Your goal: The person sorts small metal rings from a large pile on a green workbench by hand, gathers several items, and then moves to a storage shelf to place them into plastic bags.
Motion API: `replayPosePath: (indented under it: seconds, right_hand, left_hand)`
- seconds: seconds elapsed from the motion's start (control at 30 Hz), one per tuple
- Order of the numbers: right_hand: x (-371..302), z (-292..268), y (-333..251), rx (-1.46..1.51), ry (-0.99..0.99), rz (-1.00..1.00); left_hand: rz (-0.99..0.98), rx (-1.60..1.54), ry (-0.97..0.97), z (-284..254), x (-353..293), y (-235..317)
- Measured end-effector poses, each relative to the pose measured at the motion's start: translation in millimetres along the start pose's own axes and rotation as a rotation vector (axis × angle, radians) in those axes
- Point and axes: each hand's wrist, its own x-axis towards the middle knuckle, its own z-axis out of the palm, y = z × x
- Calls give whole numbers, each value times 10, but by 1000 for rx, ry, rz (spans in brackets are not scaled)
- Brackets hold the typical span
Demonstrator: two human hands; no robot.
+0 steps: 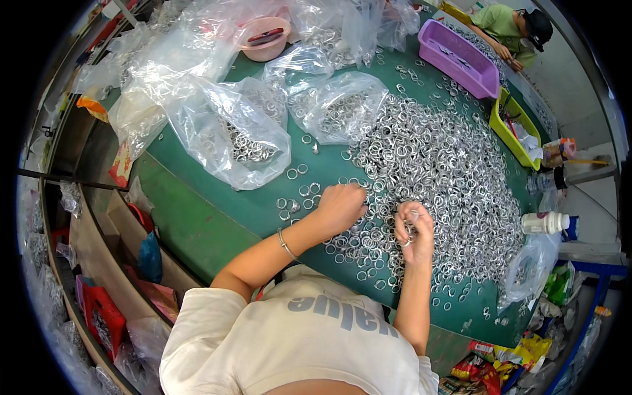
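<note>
A broad heap of silver metal rings [434, 171] spreads over the green table. At the heap's left edge, my left hand [342, 206] is closed, back upward, its fingers curled down; anything inside them is hidden. Over the near part of the heap, my right hand [415, 232] is turned partly palm up with its fingers curled round several silver rings [409, 232]. A few loose rings [309, 191] lie on the table just left of my left hand.
Clear plastic bags of rings [247, 141] stand at the back left, near a pink bowl [263, 39]. Along the far right are a purple basket [459, 58], a yellow-green tray [515, 128] and a white bottle [545, 222]. Another person [510, 33] sits beyond at upper right.
</note>
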Motion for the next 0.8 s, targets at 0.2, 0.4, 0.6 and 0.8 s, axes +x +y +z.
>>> replayPosePath:
  seconds: [0.2, 0.4, 0.6, 0.8]
  right_hand:
    - [-73, -49, 12, 516, -59, 45]
    - [-86, -22, 51, 343, 137, 27]
    - [-179, 224, 34, 291, 187, 14]
    - [-306, 463, 131, 213, 75, -102]
  left_hand:
    - [-60, 2, 32, 86, 49, 16]
    - [-52, -358, 158, 6, 34, 17]
    - [-355, -1662, -522, -51, -260, -2]
    - [-724, -2182, -601, 50, -575, 392]
